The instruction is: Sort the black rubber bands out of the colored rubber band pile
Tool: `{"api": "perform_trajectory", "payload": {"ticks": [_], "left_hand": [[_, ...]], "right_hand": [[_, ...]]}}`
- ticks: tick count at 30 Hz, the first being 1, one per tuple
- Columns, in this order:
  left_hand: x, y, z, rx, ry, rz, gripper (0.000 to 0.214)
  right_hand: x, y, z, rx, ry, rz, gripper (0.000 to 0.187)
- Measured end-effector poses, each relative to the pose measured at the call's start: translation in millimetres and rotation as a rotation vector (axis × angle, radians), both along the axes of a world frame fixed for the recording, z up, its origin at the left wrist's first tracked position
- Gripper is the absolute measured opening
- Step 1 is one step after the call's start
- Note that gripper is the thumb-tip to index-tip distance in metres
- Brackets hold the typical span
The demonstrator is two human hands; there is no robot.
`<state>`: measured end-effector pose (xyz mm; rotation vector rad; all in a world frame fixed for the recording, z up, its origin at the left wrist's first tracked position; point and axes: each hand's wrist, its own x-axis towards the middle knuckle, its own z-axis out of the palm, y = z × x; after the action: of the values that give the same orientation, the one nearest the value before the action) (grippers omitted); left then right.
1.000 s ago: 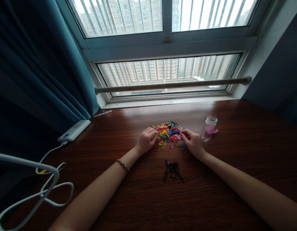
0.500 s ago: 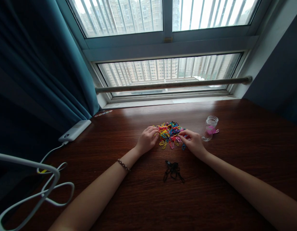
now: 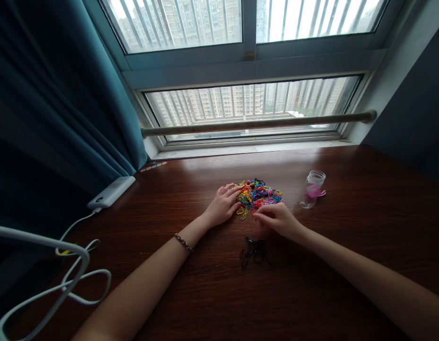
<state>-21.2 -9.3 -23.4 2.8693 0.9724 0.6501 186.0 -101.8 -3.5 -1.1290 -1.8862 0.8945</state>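
Observation:
A heap of small coloured rubber bands [image 3: 260, 192] lies on the dark wooden table [image 3: 212, 293] by the window. My left hand [image 3: 223, 205] rests at the heap's left edge with its fingers stretched onto the bands. My right hand [image 3: 274, 219] is at the heap's near edge, fingertips pinched together on something too small to name. A small bunch of black bands [image 3: 254, 251] lies just in front of my right hand. A little clear glass jar [image 3: 312, 188] with pink bands in and beside it stands to the right.
A white power bank [image 3: 111, 192] lies at the left by the teal curtain [image 3: 63, 94], with a white cable [image 3: 73, 279] looping off it. A metal rail [image 3: 258, 124] runs across the window behind the table.
My right hand has pulled back from the heap's right side to its near edge, closer to the black bands. My left hand's fingers have uncurled and spread onto the heap.

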Motion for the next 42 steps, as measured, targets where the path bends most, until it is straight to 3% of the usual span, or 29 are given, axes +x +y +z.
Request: {"api": "perform_trajectory", "payload": {"ticks": [4, 8, 15, 23, 32, 42], "left_hand": [[0, 1, -1.6, 0.013, -0.001, 0.002, 0.044], [0, 1, -1.4, 0.031, -0.042, 0.002, 0.043], [-2, 1, -4.2, 0.031, -0.218, -0.030, 0.037], [-3, 2, -7.2, 0.023, -0.387, 0.031, 0.014], [-4, 1, -5.7, 0.031, -0.398, 0.152, 0.005], [-4, 4, -7.0, 0.034, -0.416, 0.154, 0.008]], "right_hand": [[11, 10, -7.2, 0.089, -0.003, -0.342, 0.033], [17, 15, -14.4, 0.135, -0.030, -0.451, 0.033], [16, 14, -17.6, 0.154, -0.070, -0.429, 0.031], [16, 13, -16.5, 0.167, -0.100, -0.417, 0.032], [15, 12, -15.5, 0.177, -0.095, -0.433, 0.031], [16, 12, -15.9, 0.182, -0.111, -0.457, 0.031]]}}
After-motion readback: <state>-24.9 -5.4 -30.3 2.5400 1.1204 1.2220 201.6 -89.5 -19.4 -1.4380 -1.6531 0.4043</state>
